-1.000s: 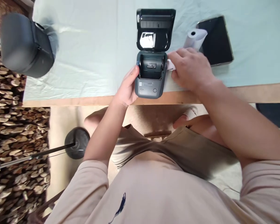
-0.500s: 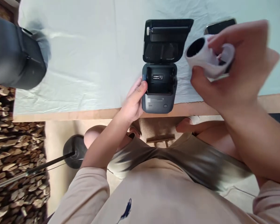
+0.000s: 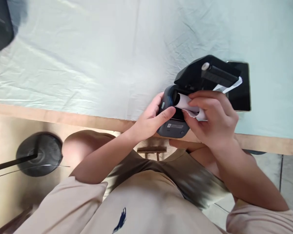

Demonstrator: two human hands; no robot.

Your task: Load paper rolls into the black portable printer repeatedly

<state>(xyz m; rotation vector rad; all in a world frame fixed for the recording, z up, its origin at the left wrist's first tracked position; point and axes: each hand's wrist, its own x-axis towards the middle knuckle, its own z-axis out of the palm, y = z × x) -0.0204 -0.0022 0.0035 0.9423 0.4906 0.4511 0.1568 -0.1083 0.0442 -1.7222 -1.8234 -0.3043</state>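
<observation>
White paper roll (image 3: 189,107), smooth with a hollow core, pinched in right hand (image 3: 210,122) and lowered partway into open bay of dark matte plastic printer (image 3: 173,125) at worktop (image 3: 63,115) near edge. Left hand (image 3: 148,118) clamped on printer's left side. Hinged lid (image 3: 205,73) raised, not yet shut; loose paper tail (image 3: 230,85) trailing over it.

Pale cloth (image 3: 100,65), dark tablet (image 3: 241,97).

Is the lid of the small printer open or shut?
Open: the lid stands raised behind the printer while the right hand holds a paper roll at its bay.
</observation>
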